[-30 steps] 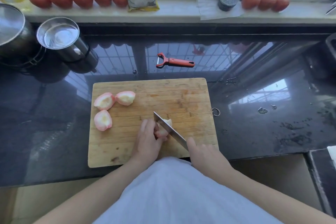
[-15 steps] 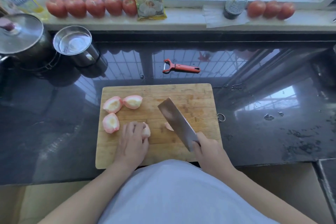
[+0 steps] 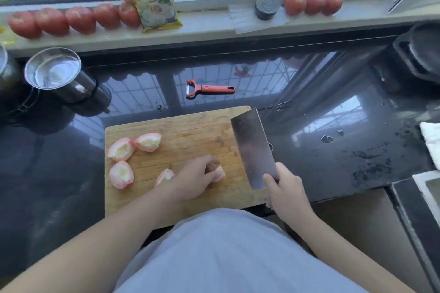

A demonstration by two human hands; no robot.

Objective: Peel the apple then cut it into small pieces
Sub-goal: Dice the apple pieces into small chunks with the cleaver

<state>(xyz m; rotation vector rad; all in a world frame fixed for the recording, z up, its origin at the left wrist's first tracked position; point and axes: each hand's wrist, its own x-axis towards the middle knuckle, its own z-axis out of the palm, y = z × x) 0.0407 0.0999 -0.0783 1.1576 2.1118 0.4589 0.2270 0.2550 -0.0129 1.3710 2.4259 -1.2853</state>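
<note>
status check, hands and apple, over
Left hand pinching apple piece on cutting board. Right hand gripping cleaver, blade raised. Nothing in the way.

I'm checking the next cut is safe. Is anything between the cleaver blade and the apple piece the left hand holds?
Nothing visible lies between them: bare cutting board separates the cleaver, held by the right hand, from the apple piece. However, the left hand pinches that piece, with fingers close to the likely cut line.
</note>
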